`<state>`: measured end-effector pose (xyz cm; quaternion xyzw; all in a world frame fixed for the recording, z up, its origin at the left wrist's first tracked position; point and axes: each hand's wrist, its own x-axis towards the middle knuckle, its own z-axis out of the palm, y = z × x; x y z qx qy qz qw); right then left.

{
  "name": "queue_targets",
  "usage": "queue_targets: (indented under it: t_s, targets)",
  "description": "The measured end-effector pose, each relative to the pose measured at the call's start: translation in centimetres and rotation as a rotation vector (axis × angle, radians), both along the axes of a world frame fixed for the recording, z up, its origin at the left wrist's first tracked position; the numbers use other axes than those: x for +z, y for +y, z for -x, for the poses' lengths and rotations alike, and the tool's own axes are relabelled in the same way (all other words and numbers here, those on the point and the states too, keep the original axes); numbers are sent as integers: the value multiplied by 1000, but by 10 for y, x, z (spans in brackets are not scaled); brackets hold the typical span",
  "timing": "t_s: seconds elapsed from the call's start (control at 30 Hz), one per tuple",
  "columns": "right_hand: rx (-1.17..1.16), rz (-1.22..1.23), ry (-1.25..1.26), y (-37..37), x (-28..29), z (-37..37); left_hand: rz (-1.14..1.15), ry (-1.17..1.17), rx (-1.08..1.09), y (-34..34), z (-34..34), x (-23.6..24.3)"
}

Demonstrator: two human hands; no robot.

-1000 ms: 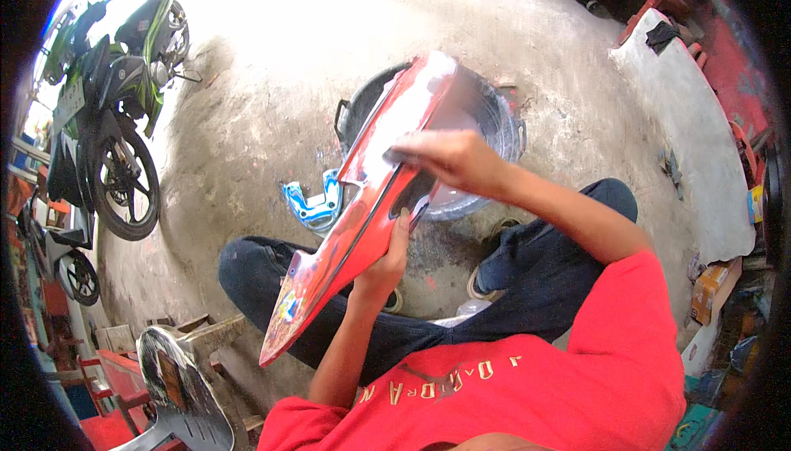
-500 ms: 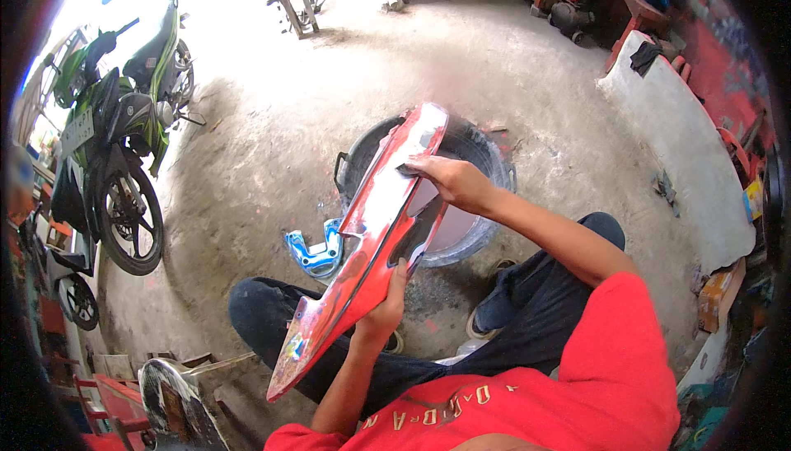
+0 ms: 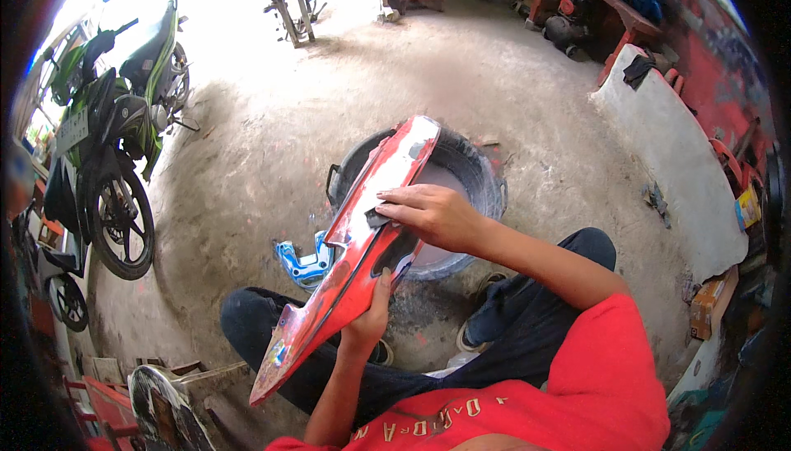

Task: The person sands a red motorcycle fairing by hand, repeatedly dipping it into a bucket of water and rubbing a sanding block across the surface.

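Observation:
A long red motorcycle body panel (image 3: 344, 296) with white, worn patches lies slantwise across my lap and over a black basin (image 3: 499, 204). Its pointed end is toward me at the lower left. My left hand (image 3: 367, 317) grips the panel's right edge below the middle, thumb on top. With my right hand (image 3: 435, 219) I press a small dark piece, which looks like sandpaper (image 3: 376, 219), flat on the panel's middle. Pale cloudy liquid shows in the basin beside the panel. A blue and white plastic part (image 3: 303, 263) lies on the floor left of the basin.
A green and black motorcycle (image 3: 124, 146) stands at the left. A pale sheet-like panel (image 3: 671, 154) leans at the right, with a cardboard box (image 3: 710, 307) near its lower end. A red wooden bench (image 3: 610, 8) stands at the far right.
My right hand has slid down the panel toward me with the dark piece, its fingers now lying flatter. The left hand keeps its hold. The whole view has shifted slightly.

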<state>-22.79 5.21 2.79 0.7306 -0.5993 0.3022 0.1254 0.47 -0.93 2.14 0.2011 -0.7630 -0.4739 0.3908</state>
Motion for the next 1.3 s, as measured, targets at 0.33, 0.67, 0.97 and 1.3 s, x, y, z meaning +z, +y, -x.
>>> queue_targets:
  t_s: [0.33,0.67,0.97,1.3]
  targets:
    - [74,45,-109,7,-19,-8,28,-23,-36,-3,-8,-23]
    - [30,89,-102,4,-23,-16,25,-1,48,-2,-8,-43]
    - [11,-26,-110,4,-21,-10,-254,54,51,4,-6,-46]
    - [-36,-161,-242,1,-12,17,116,-102,40,-4,-8,-27]
